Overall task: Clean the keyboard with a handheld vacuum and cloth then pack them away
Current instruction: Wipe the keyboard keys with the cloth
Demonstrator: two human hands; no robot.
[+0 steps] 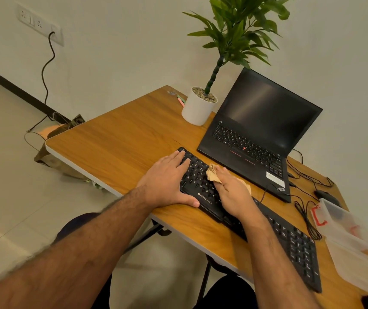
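Observation:
A black keyboard (290,244) lies along the front edge of the wooden table (122,134). My left hand (167,181) rests flat on the keyboard's left end, fingers straight over the keys and thumb along its front edge. My right hand (232,192) holds a tan cloth (213,173) bunched against the keys near the keyboard's middle. The cloth sticks out past my fingertips and behind the hand. No handheld vacuum is in sight.
An open black laptop (261,130) stands just behind the keyboard. A white potted plant (197,108) is at the back, with pens beside it. A clear plastic box (348,241) with red latches, a black mouse (325,195) and cables lie at the right.

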